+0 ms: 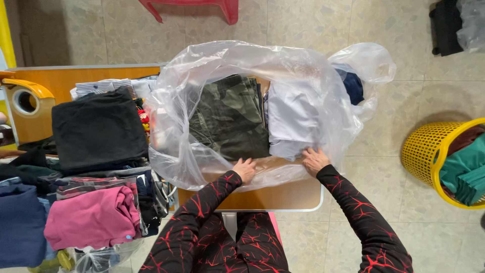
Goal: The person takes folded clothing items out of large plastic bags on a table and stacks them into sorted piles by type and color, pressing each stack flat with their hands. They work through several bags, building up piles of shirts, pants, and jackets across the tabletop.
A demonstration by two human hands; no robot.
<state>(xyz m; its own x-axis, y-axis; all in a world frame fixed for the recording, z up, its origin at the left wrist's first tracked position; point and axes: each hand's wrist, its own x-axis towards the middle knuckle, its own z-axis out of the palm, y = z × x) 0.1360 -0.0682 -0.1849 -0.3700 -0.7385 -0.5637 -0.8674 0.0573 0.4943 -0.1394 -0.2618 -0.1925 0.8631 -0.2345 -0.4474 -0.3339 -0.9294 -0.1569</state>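
Observation:
A large clear plastic bag (187,126) lies open on a small wooden table (283,197). Inside it sit a folded dark green camouflage garment (230,119) and, to its right, a folded white garment (290,119). My left hand (246,168) rests on the bag's near edge below the camouflage garment, fingers curled on the plastic. My right hand (314,160) presses on the near edge of the white garment through or at the bag's rim. Both arms wear black sleeves with red crack patterns.
Stacks of folded clothes stand at the left: a black pile (98,129), a pink garment (91,217), a navy one (20,225). A yellow mesh basket (429,151) with teal cloth stands on the tiled floor at right. A red stool (192,7) is beyond.

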